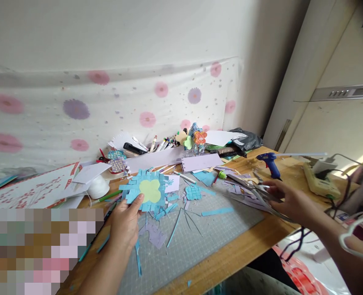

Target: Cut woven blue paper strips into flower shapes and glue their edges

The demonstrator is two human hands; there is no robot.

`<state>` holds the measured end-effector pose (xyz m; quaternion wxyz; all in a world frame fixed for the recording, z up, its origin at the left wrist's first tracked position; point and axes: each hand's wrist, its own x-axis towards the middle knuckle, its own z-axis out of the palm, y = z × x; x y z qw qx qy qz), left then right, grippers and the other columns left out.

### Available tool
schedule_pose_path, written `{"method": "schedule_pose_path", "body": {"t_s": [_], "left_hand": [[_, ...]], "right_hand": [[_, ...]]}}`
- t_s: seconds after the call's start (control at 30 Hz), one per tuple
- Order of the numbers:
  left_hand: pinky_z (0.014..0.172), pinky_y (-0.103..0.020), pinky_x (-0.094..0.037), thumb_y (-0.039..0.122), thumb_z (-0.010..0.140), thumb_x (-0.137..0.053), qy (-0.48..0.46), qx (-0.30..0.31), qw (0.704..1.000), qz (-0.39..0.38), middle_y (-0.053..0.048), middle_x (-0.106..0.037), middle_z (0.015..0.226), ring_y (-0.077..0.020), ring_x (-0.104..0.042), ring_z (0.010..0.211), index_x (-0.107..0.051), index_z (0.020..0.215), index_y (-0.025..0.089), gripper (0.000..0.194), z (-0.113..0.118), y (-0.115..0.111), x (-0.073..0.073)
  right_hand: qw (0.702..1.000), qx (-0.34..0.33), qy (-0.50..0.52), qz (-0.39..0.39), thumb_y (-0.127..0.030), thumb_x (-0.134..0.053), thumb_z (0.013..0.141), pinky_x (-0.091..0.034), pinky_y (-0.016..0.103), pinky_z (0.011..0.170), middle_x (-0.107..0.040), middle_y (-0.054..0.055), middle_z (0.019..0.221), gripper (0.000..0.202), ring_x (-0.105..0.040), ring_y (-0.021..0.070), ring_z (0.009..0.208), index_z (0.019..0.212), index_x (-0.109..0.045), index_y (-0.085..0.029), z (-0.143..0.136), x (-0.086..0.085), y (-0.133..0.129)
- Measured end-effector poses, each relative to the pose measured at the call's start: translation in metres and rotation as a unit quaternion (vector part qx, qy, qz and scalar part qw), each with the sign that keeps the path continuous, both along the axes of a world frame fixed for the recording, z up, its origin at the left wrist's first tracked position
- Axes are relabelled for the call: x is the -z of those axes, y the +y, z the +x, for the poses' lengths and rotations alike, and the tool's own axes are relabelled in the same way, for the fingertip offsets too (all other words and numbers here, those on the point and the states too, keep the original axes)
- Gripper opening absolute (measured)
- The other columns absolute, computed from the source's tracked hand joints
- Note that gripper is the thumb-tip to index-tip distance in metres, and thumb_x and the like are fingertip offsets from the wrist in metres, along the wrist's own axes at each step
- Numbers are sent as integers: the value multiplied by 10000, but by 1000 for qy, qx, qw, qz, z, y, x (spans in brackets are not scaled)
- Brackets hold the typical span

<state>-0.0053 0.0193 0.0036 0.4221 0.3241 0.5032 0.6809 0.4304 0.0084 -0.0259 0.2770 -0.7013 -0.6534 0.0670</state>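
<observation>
My left hand (pixel 127 217) is closed on a woven piece of light-blue paper strips (pixel 132 192), thumb on top. A pale green flower-shaped paper (pixel 150 191) lies on its face, and loose strip ends stick out round the edge. To the right, my right hand (pixel 288 200) has its fingers curled round the handle end of a pair of scissors (pixel 245 182), whose blades point toward the back left. A smaller blue woven piece (pixel 193 192) rests on the grey cutting mat (pixel 212 237) between my hands, among blue strips (pixel 217 211) and purple scraps (pixel 153 235).
A blue glue gun (pixel 271 166) stands beyond my right hand, near a power strip (pixel 319 180) with cables. Pens (pixel 165 143), paper flowers (pixel 200 138) and a black bag (pixel 245 138) line the back. A white thread spool (pixel 98 187) and printed sheets (pixel 46 188) are at left.
</observation>
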Motion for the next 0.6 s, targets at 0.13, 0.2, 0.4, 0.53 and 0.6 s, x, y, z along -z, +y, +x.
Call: {"method": "schedule_pose_path", "body": {"t_s": [0.13,0.2,0.4,0.53,0.6], "left_hand": [[482,-224,-480,342,518,-842,-1,2,1000,4,-34,-713,784,-182,-662,652,-664,938,158,492,0,1,1],[473,-219,-475,346,525,-841,-4,-4,1000,5,-32,-711,782,-168,-651,628,-663,926,158,478,0,1,1],[490,-237,-491,343,497,-848,-37,-47,998,24,-41,-710,819,-157,-637,603,-676,896,143,479,-2,1,-3],[514,-246,-507,340,530,-829,-35,-86,995,29,-24,-703,807,-153,-634,606,-680,902,152,443,-8,-1,-6],[510,-243,-507,341,545,-819,-32,-107,993,31,-24,-701,814,-154,-635,620,-679,905,155,429,-10,-2,-8]], "right_hand": [[958,-108,256,72,-274,-634,697,-485,324,774,-630,109,945,389,-622,220,871,1065,-547,-178,-30,-19,14],[906,-167,381,77,-285,-696,653,-494,310,712,-620,96,954,416,-616,215,864,1028,-544,-188,-57,-33,22],[809,-297,502,-69,-224,-743,620,-408,197,464,-553,-20,811,503,-530,87,581,1079,-539,-210,-172,-63,37],[783,-382,473,-128,-397,-710,692,-420,221,401,-479,-72,637,490,-441,64,417,1097,-521,-196,-225,-67,44],[771,-432,446,-144,-515,-623,771,-447,251,438,-438,-92,575,460,-408,58,371,1075,-504,-191,-233,-63,48]]}}
